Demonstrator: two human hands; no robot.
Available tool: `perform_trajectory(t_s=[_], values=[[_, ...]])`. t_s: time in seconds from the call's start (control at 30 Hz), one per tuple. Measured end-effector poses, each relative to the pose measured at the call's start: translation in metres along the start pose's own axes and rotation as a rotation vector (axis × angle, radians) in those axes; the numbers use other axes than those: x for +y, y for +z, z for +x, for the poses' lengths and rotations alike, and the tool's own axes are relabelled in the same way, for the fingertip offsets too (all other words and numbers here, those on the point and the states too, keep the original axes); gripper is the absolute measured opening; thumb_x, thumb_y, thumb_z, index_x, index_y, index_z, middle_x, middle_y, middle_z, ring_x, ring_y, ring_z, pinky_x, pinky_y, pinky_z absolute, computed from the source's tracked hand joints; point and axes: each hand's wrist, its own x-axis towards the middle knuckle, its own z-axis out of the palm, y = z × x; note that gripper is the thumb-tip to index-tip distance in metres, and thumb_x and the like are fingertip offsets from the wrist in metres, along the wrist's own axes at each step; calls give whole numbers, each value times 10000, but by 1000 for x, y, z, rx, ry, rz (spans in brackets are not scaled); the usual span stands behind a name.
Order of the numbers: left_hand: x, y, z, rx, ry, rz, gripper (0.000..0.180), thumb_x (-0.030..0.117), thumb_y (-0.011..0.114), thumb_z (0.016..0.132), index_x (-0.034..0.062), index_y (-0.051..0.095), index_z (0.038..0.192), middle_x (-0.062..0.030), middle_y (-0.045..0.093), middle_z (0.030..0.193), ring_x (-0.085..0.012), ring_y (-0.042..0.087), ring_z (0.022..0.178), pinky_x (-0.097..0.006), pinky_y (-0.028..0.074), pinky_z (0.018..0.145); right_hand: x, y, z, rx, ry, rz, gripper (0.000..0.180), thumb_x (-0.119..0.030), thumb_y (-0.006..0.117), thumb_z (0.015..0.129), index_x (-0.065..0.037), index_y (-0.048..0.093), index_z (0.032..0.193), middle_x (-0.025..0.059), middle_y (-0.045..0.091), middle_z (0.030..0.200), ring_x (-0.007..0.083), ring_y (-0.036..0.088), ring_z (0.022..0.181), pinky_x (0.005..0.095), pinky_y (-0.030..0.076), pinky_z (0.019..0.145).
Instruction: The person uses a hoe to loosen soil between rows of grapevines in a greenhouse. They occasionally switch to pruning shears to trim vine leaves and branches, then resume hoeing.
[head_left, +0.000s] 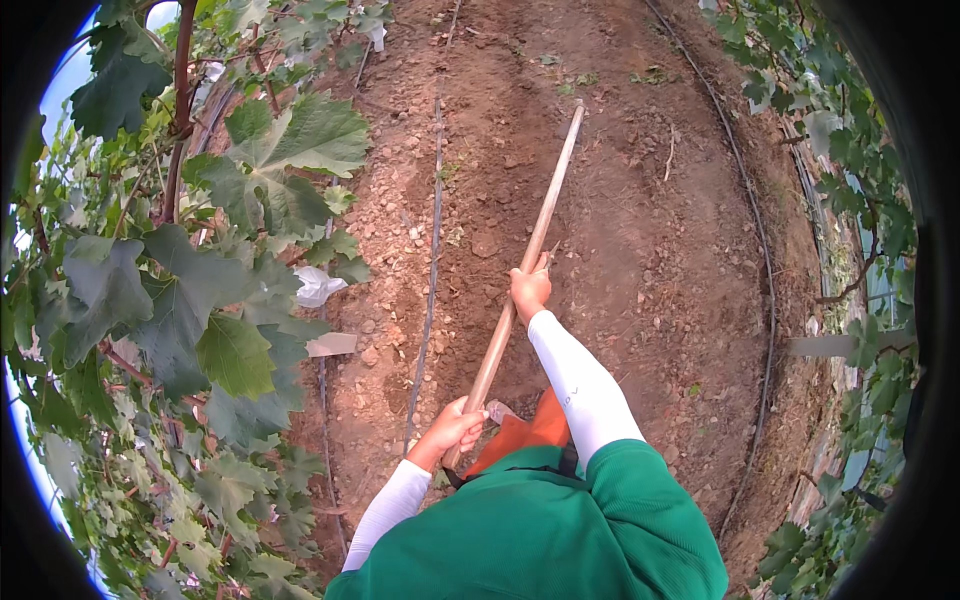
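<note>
Two bare hands hold a long wooden pole [491, 360], seen from above. Nearest is the person's green top [510, 535], with orange cloth [525, 437] just beyond it. White sleeves cover both forearms; the right sleeve [575, 375] bears small dark lettering, the only writing visible. The left hand [452, 434] has its fingers wrapped around the pole near its lower end, close to the body. Farther up, the right hand [531, 292] also grasps the pole, fingers closed around it. The pole slants away, leaning to the right, over brown, stony soil [650, 330]; whether its far tip touches the ground, I cannot tell. Thin dark hoses run lengthwise, one [433, 260] left of the pole and another [766, 290] well to its right. Leafy vines [190, 300] crowd the left side, with a crumpled white wrapping [317, 286] among them; more vines [850, 150] line the right.
</note>
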Motion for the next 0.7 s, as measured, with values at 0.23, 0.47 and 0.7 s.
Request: perform_trajectory(t_s=[0.23,0.47,0.7], values=[[10,3,10,18,-129,-130,160,122,582,910,98,424,913,45,421,608,-41,382,438,-210,302,357,38,13,9,-23,22,-244,738,-214,689,718,-73,388,1377,234,629,1080,374,614,1022,417,491,909],[-38,13,-146,250,-330,-36,121,87,588,891,67,468,888,38,457,597,-49,396,407,-218,319,362,99,12,-89,-264,248,-261,881,-200,671,707,-123,249,1476,206,608,1174,352,582,1103,379,470,942],[-98,27,-163,262,-170,-37,85,43,550,881,41,495,945,32,472,583,-55,423,408,-226,333,356,134,0,-105,-394,214,-199,930,-207,674,706,-56,182,1481,239,592,1180,332,589,1102,366,466,931]])
